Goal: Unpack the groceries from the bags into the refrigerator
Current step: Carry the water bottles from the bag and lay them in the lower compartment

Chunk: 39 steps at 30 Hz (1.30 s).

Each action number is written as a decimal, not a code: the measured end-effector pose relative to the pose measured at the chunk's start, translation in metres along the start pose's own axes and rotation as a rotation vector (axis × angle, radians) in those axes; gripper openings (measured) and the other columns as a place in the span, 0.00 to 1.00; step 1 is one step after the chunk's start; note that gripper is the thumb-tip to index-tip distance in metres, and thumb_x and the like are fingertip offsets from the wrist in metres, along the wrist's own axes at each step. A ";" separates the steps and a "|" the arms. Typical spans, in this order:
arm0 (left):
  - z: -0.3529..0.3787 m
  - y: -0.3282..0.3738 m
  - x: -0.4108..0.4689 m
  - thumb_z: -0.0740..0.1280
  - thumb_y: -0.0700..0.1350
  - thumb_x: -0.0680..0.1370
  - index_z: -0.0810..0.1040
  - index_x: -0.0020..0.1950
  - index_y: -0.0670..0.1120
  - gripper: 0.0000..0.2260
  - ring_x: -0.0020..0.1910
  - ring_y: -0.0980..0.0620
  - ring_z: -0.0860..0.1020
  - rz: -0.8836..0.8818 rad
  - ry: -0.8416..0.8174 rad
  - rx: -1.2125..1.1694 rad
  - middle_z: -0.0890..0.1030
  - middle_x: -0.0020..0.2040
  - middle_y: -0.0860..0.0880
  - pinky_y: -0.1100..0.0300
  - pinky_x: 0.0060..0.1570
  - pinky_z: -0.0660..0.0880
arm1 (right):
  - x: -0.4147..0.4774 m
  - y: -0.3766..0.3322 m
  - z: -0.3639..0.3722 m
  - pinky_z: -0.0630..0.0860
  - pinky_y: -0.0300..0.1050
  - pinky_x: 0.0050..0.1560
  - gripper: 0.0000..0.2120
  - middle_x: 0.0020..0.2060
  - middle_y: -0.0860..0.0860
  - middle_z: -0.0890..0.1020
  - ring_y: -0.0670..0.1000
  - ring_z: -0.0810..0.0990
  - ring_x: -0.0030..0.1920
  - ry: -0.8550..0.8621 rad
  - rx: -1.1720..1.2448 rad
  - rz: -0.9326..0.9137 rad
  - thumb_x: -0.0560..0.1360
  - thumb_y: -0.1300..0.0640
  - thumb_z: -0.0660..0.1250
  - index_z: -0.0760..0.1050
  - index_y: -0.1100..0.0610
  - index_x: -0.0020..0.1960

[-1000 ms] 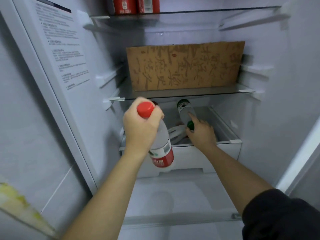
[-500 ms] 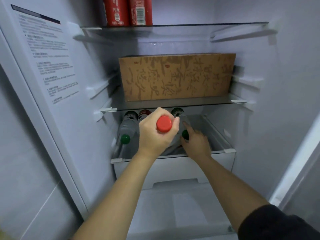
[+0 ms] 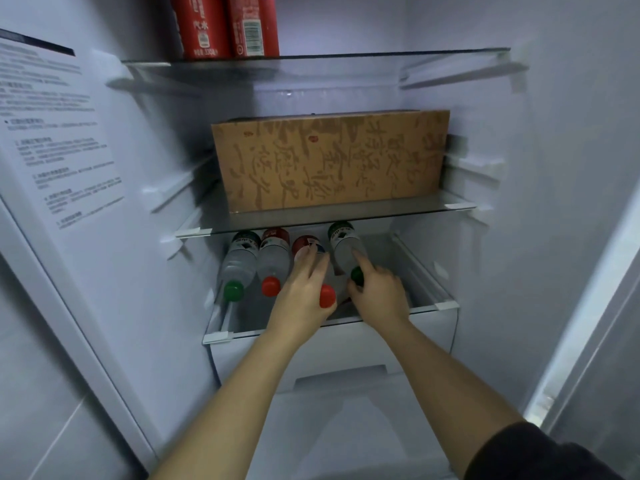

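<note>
Groceries are going into the refrigerator [image 3: 554,168] in good number (the bags themselves are lying out of view, so what is waiting in them I cannot tell); four water bottles are lying side by side in the drawer [image 3: 446,304], caps toward the person, just under the lower glass shelf [image 3: 311,220]. The left green-capped bottle [image 3: 239,268] and the left red-capped bottle [image 3: 273,263] are resting there untouched; the left hand [image 3: 301,296] is holding the third bottle [image 3: 327,296] by its red-capped neck, fingers laid along its shoulder, seemingly settling it into the row; the right hand [image 3: 379,296] is gripping the fourth bottle [image 3: 344,249] near its green cap, forefinger stretched along the body, apparently steadying it to make room.

A cardboard box [image 3: 329,161] is sitting on the lower glass shelf and two red cans [image 3: 225,26] are standing on the upper glass shelf [image 3: 346,58]; I am judging the unpacking well along, with these two bottles waiting to be let go.

The left can is showing "汽水" in white, and its neighbour is showing a barcode; the box is carrying brushed brown characters that I am not managing to read; the bottle labels are blurring; the printed sticker [image 3: 59,133] on the inner wall is too small to make out.
</note>
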<state>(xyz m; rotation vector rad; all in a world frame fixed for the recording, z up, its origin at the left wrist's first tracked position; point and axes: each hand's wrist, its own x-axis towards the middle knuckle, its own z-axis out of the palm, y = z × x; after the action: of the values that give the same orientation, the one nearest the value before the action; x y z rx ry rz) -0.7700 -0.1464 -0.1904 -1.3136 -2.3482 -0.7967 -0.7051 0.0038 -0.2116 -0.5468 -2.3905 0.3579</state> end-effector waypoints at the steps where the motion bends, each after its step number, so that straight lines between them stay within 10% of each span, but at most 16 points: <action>1: 0.002 -0.004 0.002 0.72 0.44 0.75 0.61 0.77 0.42 0.34 0.78 0.44 0.53 0.030 -0.028 0.046 0.57 0.78 0.41 0.52 0.75 0.58 | 0.000 0.000 0.000 0.76 0.51 0.46 0.29 0.49 0.58 0.81 0.58 0.79 0.48 0.002 -0.001 -0.002 0.78 0.51 0.65 0.62 0.50 0.76; 10: -0.004 -0.019 0.023 0.69 0.52 0.76 0.56 0.78 0.40 0.37 0.78 0.43 0.53 0.023 -0.164 0.153 0.53 0.79 0.39 0.52 0.71 0.63 | 0.003 0.001 0.001 0.76 0.52 0.49 0.31 0.51 0.56 0.81 0.57 0.78 0.50 -0.051 0.025 0.022 0.78 0.47 0.63 0.57 0.49 0.78; 24: -0.014 -0.030 0.044 0.64 0.61 0.76 0.51 0.79 0.41 0.40 0.77 0.43 0.55 -0.068 -0.278 0.503 0.54 0.79 0.40 0.51 0.76 0.45 | 0.026 -0.020 -0.002 0.77 0.52 0.57 0.39 0.63 0.59 0.77 0.58 0.77 0.58 -0.397 0.249 0.123 0.78 0.47 0.63 0.45 0.56 0.80; 39: -0.019 -0.031 0.046 0.61 0.66 0.75 0.47 0.80 0.45 0.42 0.77 0.47 0.57 -0.130 -0.349 0.494 0.50 0.80 0.43 0.45 0.75 0.46 | 0.035 -0.025 -0.017 0.59 0.55 0.67 0.40 0.71 0.55 0.69 0.56 0.69 0.69 -0.454 -0.116 0.080 0.77 0.35 0.59 0.46 0.50 0.80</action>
<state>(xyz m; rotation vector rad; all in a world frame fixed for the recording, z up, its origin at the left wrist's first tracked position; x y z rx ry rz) -0.8204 -0.1406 -0.1604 -1.1584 -2.6780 0.0074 -0.7259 0.0000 -0.1709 -0.6726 -2.8457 0.4159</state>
